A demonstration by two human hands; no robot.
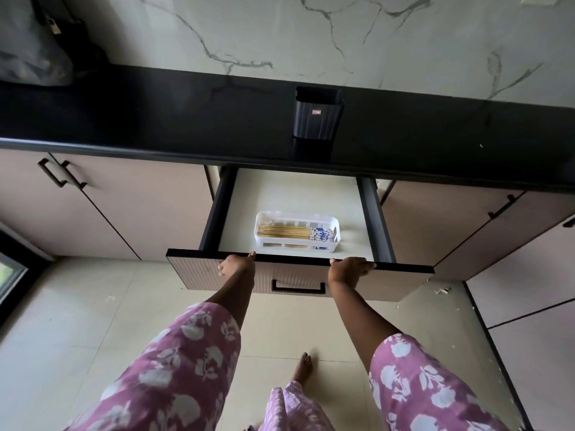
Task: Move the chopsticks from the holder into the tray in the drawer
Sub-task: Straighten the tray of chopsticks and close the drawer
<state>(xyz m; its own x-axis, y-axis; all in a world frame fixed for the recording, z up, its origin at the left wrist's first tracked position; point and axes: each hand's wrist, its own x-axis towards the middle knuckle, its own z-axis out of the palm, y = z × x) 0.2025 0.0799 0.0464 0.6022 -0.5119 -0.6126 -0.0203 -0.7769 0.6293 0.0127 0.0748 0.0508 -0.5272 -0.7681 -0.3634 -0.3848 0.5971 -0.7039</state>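
The drawer (367, 267) stands pulled out under the black counter. Inside it a white slotted tray (264, 242) holds a bundle of chopsticks (286, 233), wooden with blue-and-white patterned ends, lying flat. A black ribbed holder (317, 118) stands upright on the counter above the drawer; its inside is not visible. My left hand (236, 265) rests on the top edge of the drawer front, left of the tray. My right hand (350, 269) grips the same edge on the right, fingers curled over it.
The black counter (155, 119) runs across the view with a marble wall behind. A grey bag (31, 42) sits at the far left on the counter. Beige cabinet doors (124, 206) flank the drawer. My foot (303, 367) stands on the tiled floor below.
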